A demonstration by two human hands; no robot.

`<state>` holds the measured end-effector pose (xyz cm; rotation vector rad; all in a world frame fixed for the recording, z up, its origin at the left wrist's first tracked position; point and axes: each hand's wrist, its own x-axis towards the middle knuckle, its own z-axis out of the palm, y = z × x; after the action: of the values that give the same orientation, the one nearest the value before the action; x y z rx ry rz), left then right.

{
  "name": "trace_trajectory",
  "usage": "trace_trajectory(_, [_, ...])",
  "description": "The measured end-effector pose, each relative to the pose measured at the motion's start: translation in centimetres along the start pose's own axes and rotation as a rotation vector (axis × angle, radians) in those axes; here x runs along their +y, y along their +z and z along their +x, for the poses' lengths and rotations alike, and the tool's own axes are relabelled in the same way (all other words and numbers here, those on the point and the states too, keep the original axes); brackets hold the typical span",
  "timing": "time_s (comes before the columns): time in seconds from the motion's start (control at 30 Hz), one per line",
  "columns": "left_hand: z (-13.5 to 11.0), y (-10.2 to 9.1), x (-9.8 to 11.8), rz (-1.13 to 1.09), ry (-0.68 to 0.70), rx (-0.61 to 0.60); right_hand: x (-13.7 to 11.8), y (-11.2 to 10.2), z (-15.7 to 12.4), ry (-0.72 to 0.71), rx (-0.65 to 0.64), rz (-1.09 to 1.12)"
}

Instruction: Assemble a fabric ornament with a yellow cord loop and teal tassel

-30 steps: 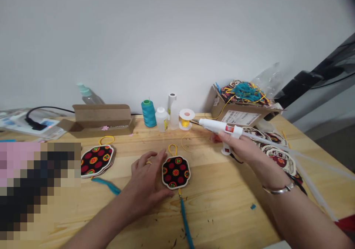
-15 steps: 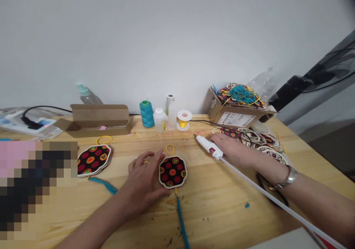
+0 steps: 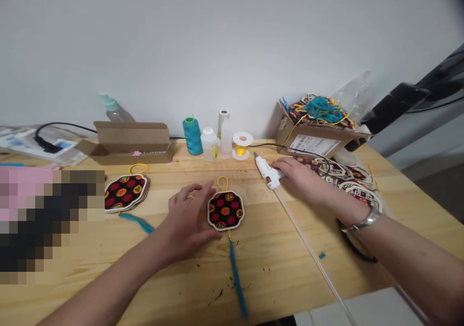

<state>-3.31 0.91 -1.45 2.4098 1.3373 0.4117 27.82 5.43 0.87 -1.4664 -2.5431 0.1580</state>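
A padded, scallop-edged pendant [image 3: 226,211] in black fabric with red and orange motifs lies on the table. A yellow loop [image 3: 222,184] tops it, and a teal tassel [image 3: 237,280] trails from its lower end. My left hand [image 3: 190,214] rests at its left edge, thumb and forefinger apart beside the rim. My right hand [image 3: 299,177] is closed on the handle of a white hot glue gun [image 3: 267,172], its nozzle pointing up and left. A long glue stick [image 3: 304,241] sticks out of the gun's back.
Similar pendants lie stacked at left [image 3: 125,193] and piled at right [image 3: 357,190]. Along the wall stand an open cardboard box [image 3: 134,155], a teal thread cone [image 3: 192,137], bottles [image 3: 209,144], a yellow cord spool [image 3: 241,147] and a filled carton [image 3: 311,144]. A black cable [image 3: 357,248] lies beneath my right forearm.
The glue gun has turned in my right hand, so its glue stick now runs more steeply toward the front edge. My left hand stays beside the pendant. The whole view has shifted slightly.
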Motion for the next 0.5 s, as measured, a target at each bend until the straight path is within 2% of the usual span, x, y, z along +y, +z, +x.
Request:
trace_trajectory(0.17, [-0.1, -0.4, 0.5, -0.031, -0.010, -0.012, 1.9, -1.1, -0.1, -0.061, -0.075, -0.106])
trace_trajectory(0.27, [-0.1, -0.7, 0.7, -0.049, -0.023, 0.007, 1.0, -2.3, 0.2, 0.012, -0.087, -0.191])
trace_trajectory(0.33, [-0.1, -0.9, 0.7, -0.055, -0.038, 0.019, -2.0, -3.2, 0.4, 0.025, -0.049, -0.147])
trace_trajectory(0.4, [-0.1, -1.0, 0.7, -0.058, -0.044, 0.028, -6.5, -3.6, 0.6, 0.031, 0.004, -0.035])
trace_trajectory(0.5, [-0.1, -0.9, 0.5, -0.049, -0.026, 0.038, -12.8, -3.0, 1.3, 0.090, 0.092, 0.122])
